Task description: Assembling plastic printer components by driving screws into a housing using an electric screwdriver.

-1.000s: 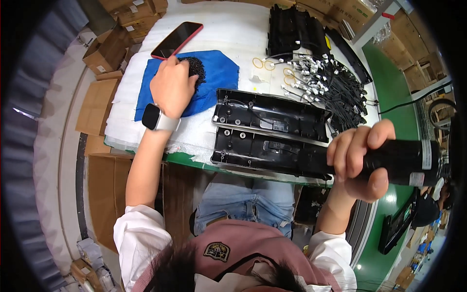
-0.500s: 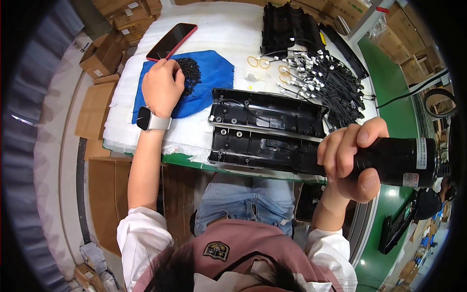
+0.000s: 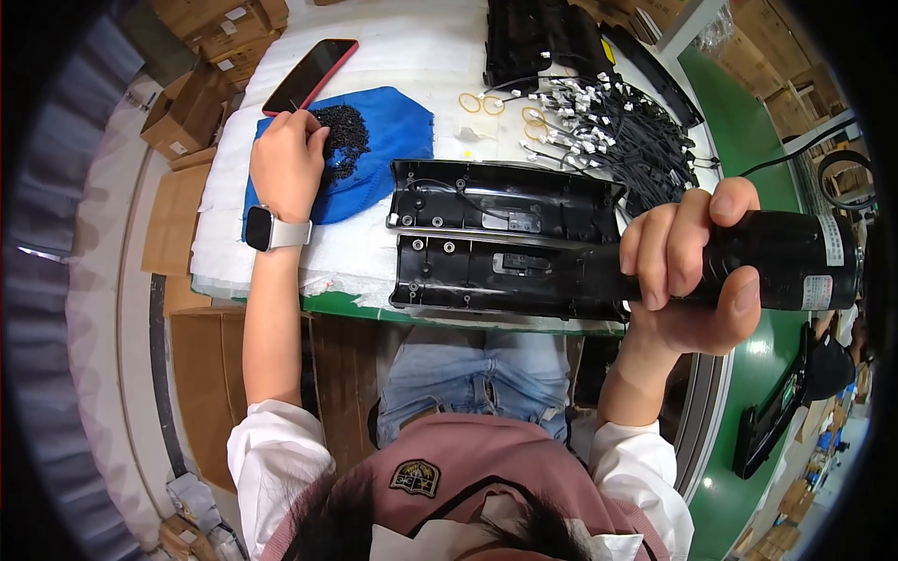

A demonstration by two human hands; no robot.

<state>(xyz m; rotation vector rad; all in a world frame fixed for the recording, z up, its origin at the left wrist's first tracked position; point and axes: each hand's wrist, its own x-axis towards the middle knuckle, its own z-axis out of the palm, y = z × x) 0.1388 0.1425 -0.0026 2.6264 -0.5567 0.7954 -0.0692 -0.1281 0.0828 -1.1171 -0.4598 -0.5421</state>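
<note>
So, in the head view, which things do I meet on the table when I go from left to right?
Left hand with white wristwatch → pile of small black screws on blue cloth → long black plastic housing, open side up → right hand gripping black cylindrical electric screwdriver.

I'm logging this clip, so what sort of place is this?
Likely a factory assembly bench: an open black housing lies before the person, with a pile of screws on a blue cloth, bundled wires, and cardboard boxes around the table.
</note>
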